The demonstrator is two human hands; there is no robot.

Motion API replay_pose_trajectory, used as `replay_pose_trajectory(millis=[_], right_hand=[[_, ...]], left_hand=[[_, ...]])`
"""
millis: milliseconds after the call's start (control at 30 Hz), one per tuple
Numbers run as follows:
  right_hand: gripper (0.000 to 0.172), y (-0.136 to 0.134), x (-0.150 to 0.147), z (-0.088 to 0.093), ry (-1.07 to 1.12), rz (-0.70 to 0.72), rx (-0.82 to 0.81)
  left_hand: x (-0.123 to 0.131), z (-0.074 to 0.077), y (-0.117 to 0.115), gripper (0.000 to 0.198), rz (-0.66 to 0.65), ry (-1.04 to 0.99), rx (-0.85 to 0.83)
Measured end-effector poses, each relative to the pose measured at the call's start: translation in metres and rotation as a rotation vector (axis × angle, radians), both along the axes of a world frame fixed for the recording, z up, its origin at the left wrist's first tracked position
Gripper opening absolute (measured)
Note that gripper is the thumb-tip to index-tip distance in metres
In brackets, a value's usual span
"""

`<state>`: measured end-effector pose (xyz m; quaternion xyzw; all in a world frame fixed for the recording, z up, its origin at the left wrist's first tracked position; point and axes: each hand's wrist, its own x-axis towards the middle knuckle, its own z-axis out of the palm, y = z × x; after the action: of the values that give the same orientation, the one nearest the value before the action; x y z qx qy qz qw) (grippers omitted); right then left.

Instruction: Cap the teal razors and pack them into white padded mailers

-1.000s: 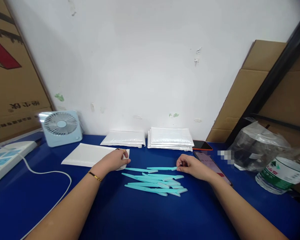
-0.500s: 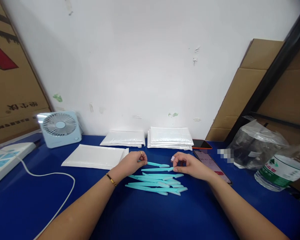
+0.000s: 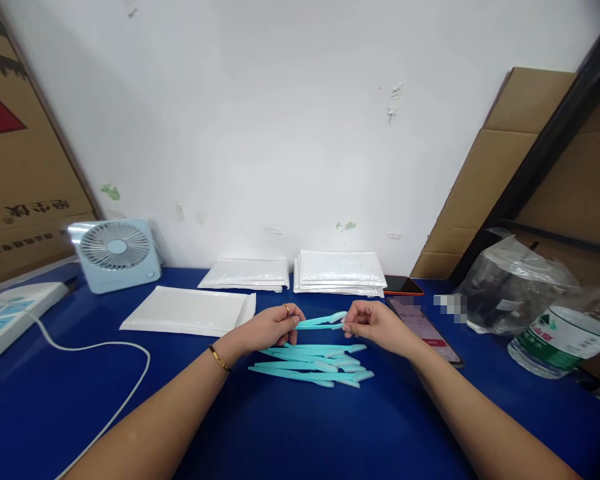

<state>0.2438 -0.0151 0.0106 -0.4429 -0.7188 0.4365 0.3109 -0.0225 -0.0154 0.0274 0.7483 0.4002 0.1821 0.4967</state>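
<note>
Two turquoise eyebrow razors point(image 3: 321, 323) are held up side by side over the blue table. My left hand point(image 3: 275, 325) is closed around their handle ends, with a ring and a bracelet on it. At the other end my right hand point(image 3: 373, 324) pinches the tip of the lower razor, its fingers also close to the upper one's pale blade cover. Just below both hands, several more eyebrow razors point(image 3: 310, 365) lie in a loose pile, mostly pointing the same way. A white padded mailer point(image 3: 185, 312) rests left of my left hand.
Stacked white mailers point(image 3: 340, 272) and a smaller pile of mailers point(image 3: 245, 273) sit against the wall. Two phones lie right, one showing a timer point(image 3: 425, 327). A water bottle point(image 3: 563, 340) and plastic bag point(image 3: 515, 287) stand far right. Left are a fan point(image 3: 116, 257), power strip point(image 3: 15, 320) and white cable point(image 3: 147, 367).
My left hand has gathered the second razor beside the first, and both are now lifted off the table. My right hand still pinches a razor tip, slightly higher up.
</note>
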Motion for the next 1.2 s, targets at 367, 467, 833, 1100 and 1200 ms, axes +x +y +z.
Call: replay_pose_trajectory(millis=[367, 467, 833, 1100, 1200], right_hand=[[0.034, -0.001, -0.007, 0.001, 0.238, -0.058, -0.111], [0.035, 0.003, -0.001, 0.000, 0.255, -0.110, -0.156], [0.039, 0.025, 0.025, -0.016, 0.016, -0.270, -0.095], [0.031, 0.002, 0.034, 0.011, -0.413, 0.108, 0.067], [0.026, -0.005, 0.027, 0.017, -0.464, 0.181, 0.072]], left_hand=[[0.003, -0.012, 0.010, 0.028, 0.073, 0.096, 0.206], [-0.001, -0.013, 0.018, 0.030, 0.120, 0.144, 0.258], [-0.003, -0.022, 0.023, 0.025, 0.201, 0.391, 0.576], [-0.001, -0.019, 0.016, 0.034, 0.284, 0.580, 0.727], [0.001, -0.012, 0.010, 0.031, 0.226, 0.475, 0.739]])
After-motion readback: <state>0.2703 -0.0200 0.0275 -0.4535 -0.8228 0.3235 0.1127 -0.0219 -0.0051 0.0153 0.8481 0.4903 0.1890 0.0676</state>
